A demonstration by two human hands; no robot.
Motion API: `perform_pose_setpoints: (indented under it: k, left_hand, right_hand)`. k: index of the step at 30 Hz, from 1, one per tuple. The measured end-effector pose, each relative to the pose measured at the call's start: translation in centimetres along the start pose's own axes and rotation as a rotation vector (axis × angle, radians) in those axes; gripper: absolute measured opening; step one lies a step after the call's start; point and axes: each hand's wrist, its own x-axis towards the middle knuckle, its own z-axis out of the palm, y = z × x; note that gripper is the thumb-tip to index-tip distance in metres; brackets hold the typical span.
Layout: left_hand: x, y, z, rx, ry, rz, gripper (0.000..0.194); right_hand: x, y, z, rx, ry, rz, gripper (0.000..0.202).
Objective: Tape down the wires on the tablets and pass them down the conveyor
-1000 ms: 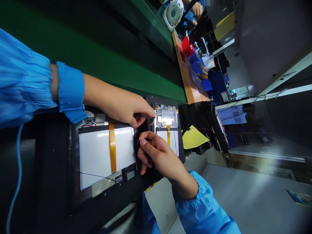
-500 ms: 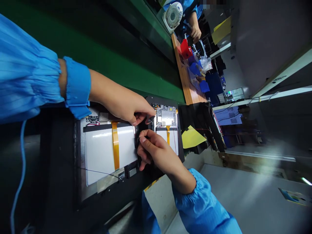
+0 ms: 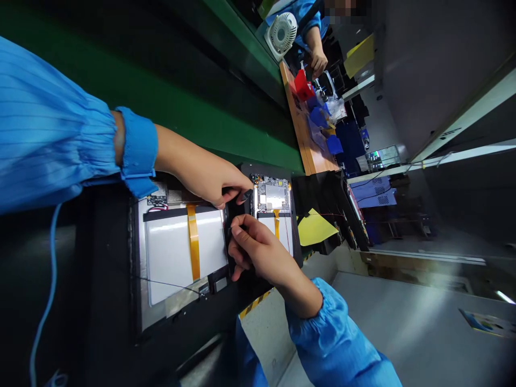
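Note:
My left hand point(image 3: 220, 180) reaches in from the upper left, fingers bent over the edge of an opened tablet point(image 3: 141, 317). A small dark piece point(image 3: 247, 195) shows at one of its fingertips; its kind is unclear. Just below, my right hand point(image 3: 258, 244) is closed in a pinch, and whatever lies between thumb and finger is too small to name. The tablet holds a white battery pack point(image 3: 169, 255) crossed by an orange ribbon cable point(image 3: 194, 242). Past my hands lies a second opened tablet with a circuit board point(image 3: 274, 194) and another orange ribbon point(image 3: 277, 223).
A green belt point(image 3: 258, 142) runs along the upper side. Dark stacked panels point(image 3: 322, 188) with a yellow sheet point(image 3: 317, 228) stand beyond the tablets. Farther off are a wooden bench point(image 3: 296, 115), a white fan point(image 3: 282, 33) and another person's hand point(image 3: 319, 62). A blue cord point(image 3: 50, 285) hangs at left.
The view has shifted slightly, so the near tablet and left sleeve appear a little farther right. Both hands keep nearly the same pose.

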Motion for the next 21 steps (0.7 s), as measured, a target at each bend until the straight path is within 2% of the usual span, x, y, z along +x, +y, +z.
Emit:
perform_pose_setpoints:
  k: [8, 15, 21]
  left_hand:
    - [0.3, -0.1, 0.1, 0.002, 0.045, 0.014, 0.022]
    - [1.2, -1.0, 0.3, -0.019, 0.026, 0.019, 0.021]
    - [0.8, -0.8, 0.1, 0.009, 0.013, 0.017, 0.022]
  right_hand:
    - [0.4, -0.3, 0.7, -0.122, 0.058, 0.063, 0.013]
    - [0.5, -0.7, 1.7, -0.194, 0.153, 0.057, 0.017]
    - [0.8, -0.4, 2.2, -0.231, 0.261, 0.040, 0.018]
